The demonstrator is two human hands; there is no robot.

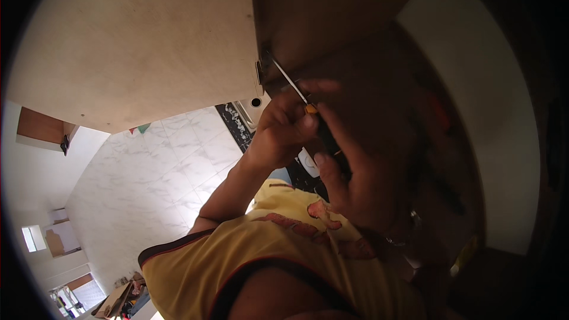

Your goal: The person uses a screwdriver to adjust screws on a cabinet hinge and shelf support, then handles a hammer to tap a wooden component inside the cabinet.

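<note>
A screwdriver (288,78) with a thin metal shaft, a yellow collar and a dark handle slants up toward the inner corner of a cabinet. Its tip meets the shadow beside a small metal hinge (259,73) on the edge of a pale wooden door (136,41); the screw itself is too dark to see. My left hand (281,130) is closed, thumb and fingers pinching near the collar. Around the handle's rear part are the thumb and fingers of my right hand (364,181), partly lost in shadow.
The dark cabinet interior (355,41) surrounds my right hand, with a pale curved panel (486,83) beyond. A reddish object (438,109) and other dim items lie inside. Below left are a sink (246,112), a black counter edge (236,127) and marbled tiles (160,166).
</note>
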